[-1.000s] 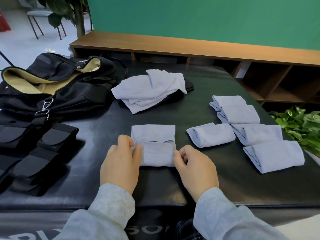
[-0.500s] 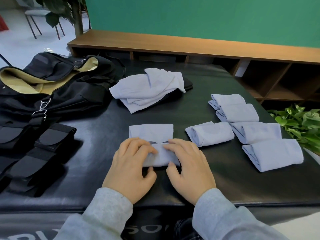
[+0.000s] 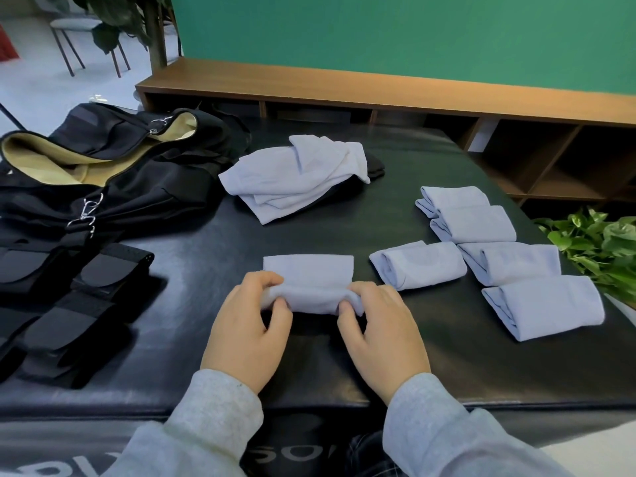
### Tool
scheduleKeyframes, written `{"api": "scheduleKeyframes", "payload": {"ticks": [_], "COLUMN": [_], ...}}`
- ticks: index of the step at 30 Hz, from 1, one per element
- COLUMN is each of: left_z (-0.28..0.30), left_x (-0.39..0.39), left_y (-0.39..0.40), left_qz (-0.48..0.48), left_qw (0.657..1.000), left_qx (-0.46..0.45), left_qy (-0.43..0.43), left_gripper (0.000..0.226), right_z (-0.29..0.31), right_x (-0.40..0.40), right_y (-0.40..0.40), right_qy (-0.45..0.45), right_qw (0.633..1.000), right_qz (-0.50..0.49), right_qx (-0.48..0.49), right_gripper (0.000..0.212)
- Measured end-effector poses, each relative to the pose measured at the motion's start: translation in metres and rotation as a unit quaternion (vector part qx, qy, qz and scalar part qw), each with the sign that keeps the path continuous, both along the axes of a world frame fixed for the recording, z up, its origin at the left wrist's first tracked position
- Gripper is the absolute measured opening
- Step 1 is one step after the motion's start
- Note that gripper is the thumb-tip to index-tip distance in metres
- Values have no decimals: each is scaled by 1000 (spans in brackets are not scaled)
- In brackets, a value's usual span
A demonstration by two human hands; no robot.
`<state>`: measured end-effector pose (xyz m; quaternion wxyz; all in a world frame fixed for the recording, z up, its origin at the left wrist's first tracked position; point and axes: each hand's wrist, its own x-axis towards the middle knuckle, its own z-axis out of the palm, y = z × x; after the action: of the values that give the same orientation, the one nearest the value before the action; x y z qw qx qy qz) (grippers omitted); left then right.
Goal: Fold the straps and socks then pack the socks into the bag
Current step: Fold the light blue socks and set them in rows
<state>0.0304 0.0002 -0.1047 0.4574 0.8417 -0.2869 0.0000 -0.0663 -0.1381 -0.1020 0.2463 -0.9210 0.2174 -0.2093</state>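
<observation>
Sock (image 3: 309, 284), pale blue, half-rolled between both hands.

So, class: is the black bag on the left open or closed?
Open. The black bag gapes at the top, showing its tan lining; no socks are visible inside.

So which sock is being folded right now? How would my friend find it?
Start at the black table and look at its near edge, where the left hand and right hand meet. The sock being folded lies between them, both hands pinching its rolled near edge. Unlike the finished sock bundles to its right, its far half lies flat.
</observation>
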Motion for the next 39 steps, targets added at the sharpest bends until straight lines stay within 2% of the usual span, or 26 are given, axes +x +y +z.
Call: {"api": "scheduleKeyframes", "payload": {"ticks": [2,5,8,11,16,19,25,29,39], "left_z": [2,1,0,-1,4,4,1,-1,-3], "left_x": [-2,-2,0,0,-2,-2,-1,2,3], "left_y": [1,1,0,-1,0,2,2,1,6], "left_qz": [21,30,30,20,6,-6,-30,-29,-79], "left_qw": [999,998,996,995,995,996,997,999,997], "left_qx": [-30,-51,-73,-80,-66,-50,-23,-8,-16], "left_qy": [34,36,35,52,69,79,64,42,-4], "left_gripper": [19,23,31,34,38,30,13,7,27], "right_z": [1,0,1,3,6,5,2,0,1], "right_x": [-2,-5,-6,-6,-4,-5,-6,-5,-6], "right_y": [1,3,3,2,2,2,2,1,2], "right_qy": [-23,-58,-30,14,20,20,-4,-3,-7], "right_qw": [1000,998,999,998,998,998,999,1000,999], "right_qz": [-16,-18,2,-7,-23,-18,-4,-1,5], "right_qx": [15,-10,16,57,57,48,38,31,33], "right_gripper": [14,24,26,23,14,10,6,13,5]}}
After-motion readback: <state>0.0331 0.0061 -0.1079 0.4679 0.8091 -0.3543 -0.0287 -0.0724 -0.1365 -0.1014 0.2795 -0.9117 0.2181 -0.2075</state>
